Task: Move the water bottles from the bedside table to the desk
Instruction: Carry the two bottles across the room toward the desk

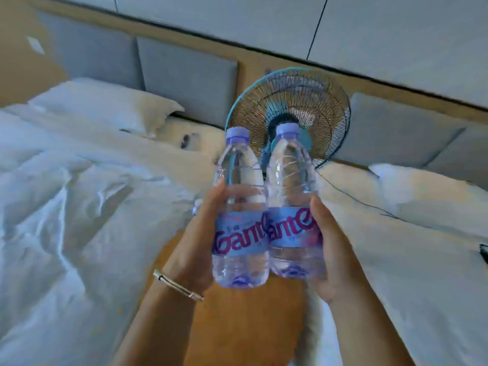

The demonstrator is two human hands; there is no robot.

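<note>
She has both bottles up in the air, side by side and touching, the left bottle [239, 207] clasped in her left hand [200, 233] and the right bottle [291, 202] in her right hand [330, 249]. Squeezed together like that, one could slip and drop onto the floor between the beds. Both look capped and full of clear water.

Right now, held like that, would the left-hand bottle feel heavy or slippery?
Probably fairly heavy for its size: the left bottle looks full nearly to the cap. Its thin ribbed plastic would likely give under the left hand. The smooth label may be a bit slippery.
</note>
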